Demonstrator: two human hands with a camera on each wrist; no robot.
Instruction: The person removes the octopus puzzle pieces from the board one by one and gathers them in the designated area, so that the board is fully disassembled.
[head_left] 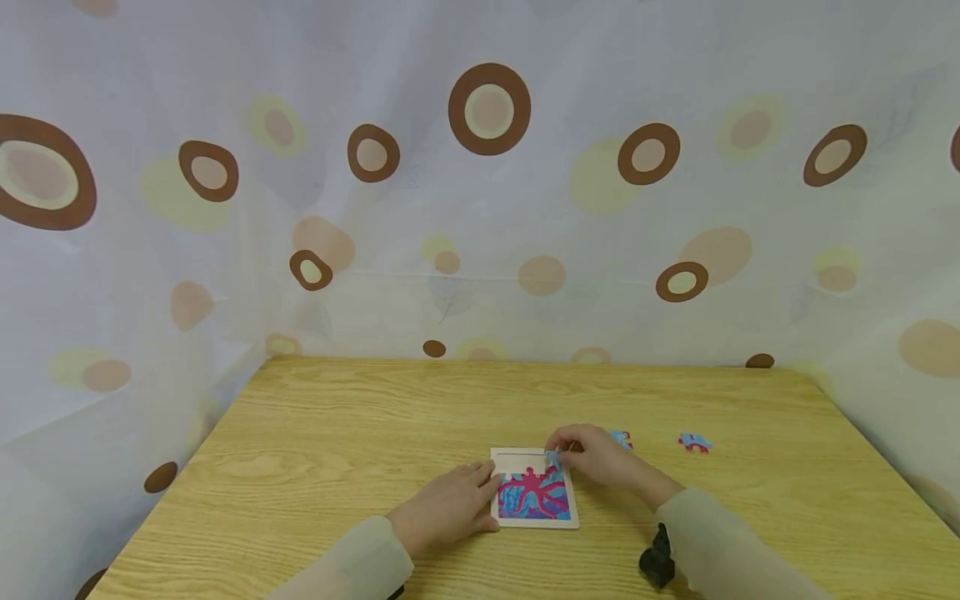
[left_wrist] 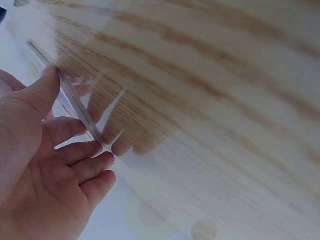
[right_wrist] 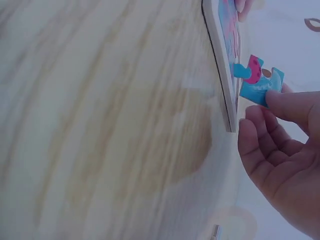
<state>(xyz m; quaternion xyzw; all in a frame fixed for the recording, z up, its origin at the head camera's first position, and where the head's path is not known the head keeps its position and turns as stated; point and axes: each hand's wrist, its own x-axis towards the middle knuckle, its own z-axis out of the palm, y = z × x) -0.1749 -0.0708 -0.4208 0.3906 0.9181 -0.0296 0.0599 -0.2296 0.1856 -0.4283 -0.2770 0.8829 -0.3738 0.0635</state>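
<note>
A jigsaw tray (head_left: pixel 536 524) with a pale frame lies on the table, with a pink octopus picture (head_left: pixel 531 495) across its near part. Bare pale backing shows along most of its far strip. My left hand (head_left: pixel 446 504) rests along the tray's left side; in the left wrist view its thumb and fingers touch the tray edge (left_wrist: pixel 80 107). Over the far right corner my right hand (head_left: pixel 600 454) pinches a puzzle piece (right_wrist: pixel 257 92), blue with a pink spotted part, between thumb and fingers. The right wrist view shows this piece tilted above the frame.
One loose blue and pink piece (head_left: pixel 621 438) lies just beyond my right hand, partly hidden by it. Another loose piece (head_left: pixel 695 442) lies farther right on the wooden table (head_left: pixel 360 417). A patterned curtain (head_left: pixel 480 208) hangs behind and at both sides.
</note>
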